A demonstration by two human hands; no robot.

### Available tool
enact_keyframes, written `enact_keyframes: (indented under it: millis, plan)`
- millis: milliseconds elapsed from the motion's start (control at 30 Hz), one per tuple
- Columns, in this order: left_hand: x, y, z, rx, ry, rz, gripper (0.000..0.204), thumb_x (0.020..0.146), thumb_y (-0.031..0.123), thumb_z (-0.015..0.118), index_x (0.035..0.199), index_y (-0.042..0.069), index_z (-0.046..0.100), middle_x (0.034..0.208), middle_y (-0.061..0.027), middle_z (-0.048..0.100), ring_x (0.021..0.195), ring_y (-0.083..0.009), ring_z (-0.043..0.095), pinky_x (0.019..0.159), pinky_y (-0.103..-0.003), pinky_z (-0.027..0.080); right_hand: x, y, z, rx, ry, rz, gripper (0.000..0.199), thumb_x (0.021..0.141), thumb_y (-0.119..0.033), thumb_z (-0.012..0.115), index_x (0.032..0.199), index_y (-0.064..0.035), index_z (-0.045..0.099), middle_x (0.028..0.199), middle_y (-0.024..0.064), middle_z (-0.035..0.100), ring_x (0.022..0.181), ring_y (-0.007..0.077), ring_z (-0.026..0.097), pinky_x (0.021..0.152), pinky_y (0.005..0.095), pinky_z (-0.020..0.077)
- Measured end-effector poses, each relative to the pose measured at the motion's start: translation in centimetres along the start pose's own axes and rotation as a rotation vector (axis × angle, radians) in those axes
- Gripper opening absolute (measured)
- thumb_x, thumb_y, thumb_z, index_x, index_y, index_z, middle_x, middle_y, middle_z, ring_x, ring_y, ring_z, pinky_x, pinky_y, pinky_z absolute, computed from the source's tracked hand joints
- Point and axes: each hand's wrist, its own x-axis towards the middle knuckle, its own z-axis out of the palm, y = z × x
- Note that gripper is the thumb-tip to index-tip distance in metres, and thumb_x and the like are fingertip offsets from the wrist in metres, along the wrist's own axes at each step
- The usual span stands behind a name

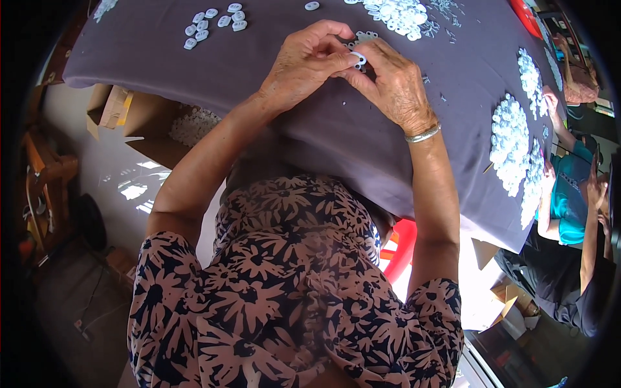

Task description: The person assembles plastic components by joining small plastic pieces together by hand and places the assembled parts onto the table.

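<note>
Hands meet over the grey-covered bench (pixel 259 71): the left hand (pixel 304 64) and right hand (pixel 394 87) both pinch one small white ring (pixel 358 58) between their fingertips, each grip clenched on it. More small white parts (pixel 217 24) lie to the upper left, a heap (pixel 401 14) at the top, further piles (pixel 511 139) along the right edge, where another person's arm (pixel 559 126) reaches in.
</note>
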Motion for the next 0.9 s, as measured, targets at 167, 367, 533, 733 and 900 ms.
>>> enact_keyframes:
  millis: [167, 367, 533, 733, 900]
  plan:
    - [-0.18, 0.36, 0.02, -0.107, -0.015, -0.015, 0.028, 0.087, 0.006, 0.063, 0.115, 0.005, 0.059, 0.082, -0.0009, 0.06, 0.072, -0.0059, 0.052, 0.064, -0.021, 0.045, -0.04, -0.23, -0.11, -0.064, -0.05, -0.076, 0.029, 0.081, -0.024, 0.071, 0.092, -0.0033, 0.055, 0.087, 0.0096, 0.062, 0.073, 0.0284, 0.063, 0.062, 0.0363, 0.0524]
    - [-0.35, 0.63, 0.21, -0.15, -0.007, -0.039, 0.025, 0.087, 0.005, 0.059, 0.112, 0.008, 0.064, 0.08, 0.0005, 0.058, 0.07, -0.0054, 0.05, 0.064, -0.021, 0.044, -0.15, -0.54, -0.13, -0.053, -0.076, -0.031, 0.028, 0.082, -0.024, 0.07, 0.089, -0.0027, 0.054, 0.082, 0.0107, 0.062, 0.073, 0.03, 0.063, 0.061, 0.0371, 0.0521]
    - [-0.48, 0.78, 0.18, -0.158, -0.024, -0.044, 0.028, 0.087, 0.005, 0.06, 0.114, 0.01, 0.064, 0.08, 0.0006, 0.059, 0.071, -0.0056, 0.052, 0.065, -0.021, 0.045, -0.3, -0.48, -0.07, -0.01, -0.097, -0.018, 0.026, 0.083, -0.022, 0.069, 0.087, -0.0019, 0.053, 0.078, 0.0129, 0.061, 0.071, 0.0316, 0.062, 0.061, 0.0379, 0.0514]
    - [-0.72, 0.71, 0.41, -0.202, -0.009, -0.103, 0.031, 0.085, 0.004, 0.062, 0.116, 0.012, 0.062, 0.081, 0.0004, 0.06, 0.072, -0.0065, 0.055, 0.067, -0.022, 0.047, -0.7, -0.3, 0.02, 0.025, -0.151, -0.012, 0.024, 0.086, -0.019, 0.065, 0.081, -0.0009, 0.05, 0.069, 0.0154, 0.058, 0.067, 0.0338, 0.061, 0.058, 0.0386, 0.049]
    - [-0.8, 0.56, -0.22, -0.179, -0.094, -0.112, 0.037, 0.088, 0.009, 0.061, 0.124, 0.011, 0.058, 0.084, 0.0028, 0.057, 0.081, -0.007, 0.055, 0.071, -0.024, 0.046, -0.88, -0.59, 0.09, 0.042, -0.165, -0.01, 0.026, 0.087, -0.018, 0.065, 0.077, -0.0008, 0.048, 0.066, 0.0159, 0.057, 0.064, 0.0337, 0.06, 0.056, 0.0394, 0.0479]
